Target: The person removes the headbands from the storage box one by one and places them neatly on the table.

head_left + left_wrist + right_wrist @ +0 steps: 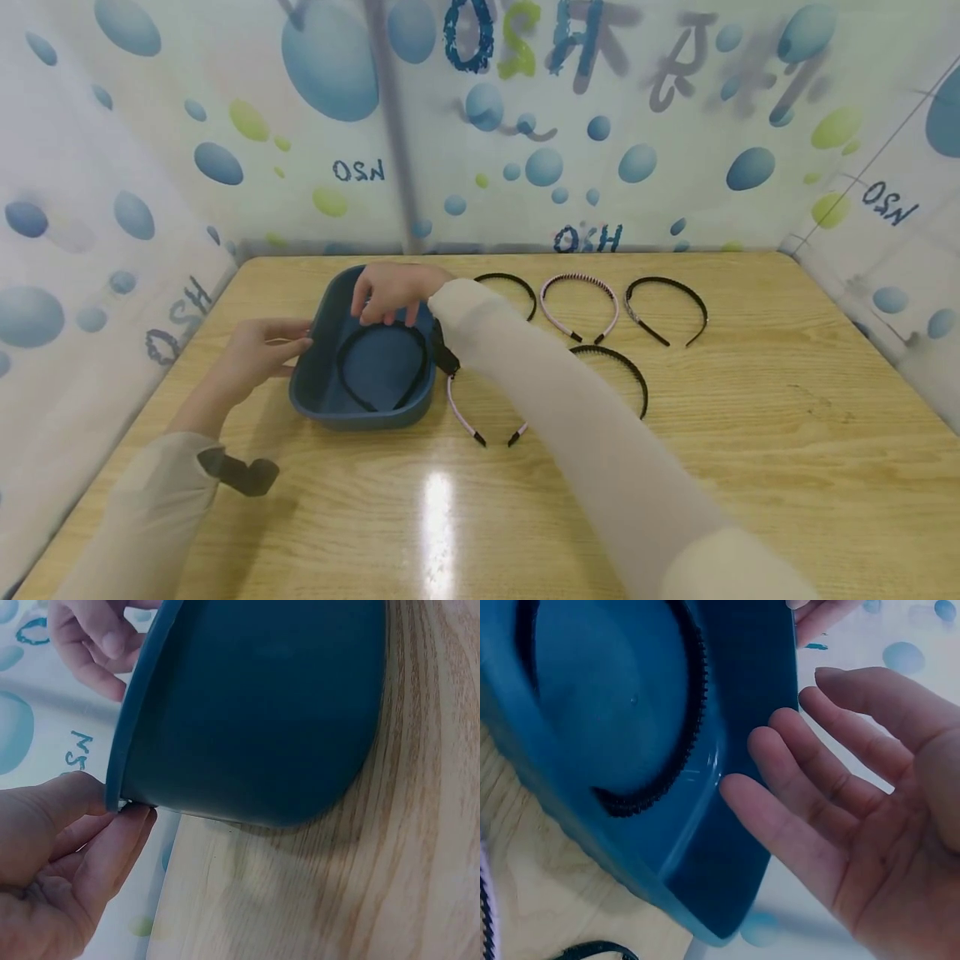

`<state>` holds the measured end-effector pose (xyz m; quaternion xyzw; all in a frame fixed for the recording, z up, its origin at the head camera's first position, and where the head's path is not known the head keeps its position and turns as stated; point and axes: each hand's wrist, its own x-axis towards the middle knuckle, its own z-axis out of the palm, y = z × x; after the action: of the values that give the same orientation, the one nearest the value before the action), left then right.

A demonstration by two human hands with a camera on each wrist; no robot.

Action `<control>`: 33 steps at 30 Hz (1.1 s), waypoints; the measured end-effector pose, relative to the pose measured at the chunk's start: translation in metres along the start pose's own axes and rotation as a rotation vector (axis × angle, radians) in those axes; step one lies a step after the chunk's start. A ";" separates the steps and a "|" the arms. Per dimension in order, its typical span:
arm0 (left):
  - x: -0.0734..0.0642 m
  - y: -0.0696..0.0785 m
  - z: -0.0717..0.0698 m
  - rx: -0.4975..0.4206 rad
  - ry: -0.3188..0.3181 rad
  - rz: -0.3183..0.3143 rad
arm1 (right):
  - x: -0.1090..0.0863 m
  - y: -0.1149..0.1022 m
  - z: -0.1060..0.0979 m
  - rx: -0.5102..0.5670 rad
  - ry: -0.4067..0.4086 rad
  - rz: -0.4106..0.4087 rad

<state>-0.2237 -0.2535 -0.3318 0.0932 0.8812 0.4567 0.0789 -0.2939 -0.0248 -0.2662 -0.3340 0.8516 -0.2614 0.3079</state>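
A blue bin (303, 402) stands on the left part of the table, with a black toothed headband (341, 367) lying flat on its floor. My left hand (255, 354) pinches the bin's left rim between thumb and fingers, as the left wrist view shows up close at the rim (116, 772). Over the far part of the bin hovers my right hand (393, 292). In the right wrist view its fingers (802, 810) are spread and relaxed, and the palm holds nothing. The headband (697, 690) lies below those fingers.
To the bin's right, several headbands lie on the wooden table (787, 400): a pink one (546, 312), a black one (705, 308), another black one (641, 383) and a pink one (459, 417) partly behind my right sleeve. A printed curtain (480, 167) closes off the back.
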 end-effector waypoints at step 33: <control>0.002 0.001 0.000 -0.002 0.004 -0.033 | 0.035 0.032 0.011 0.183 0.185 0.109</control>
<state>-0.2260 -0.2524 -0.3308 0.0779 0.8823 0.4564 0.0848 -0.3197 -0.0326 -0.3063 -0.2321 0.8660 -0.3503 0.2710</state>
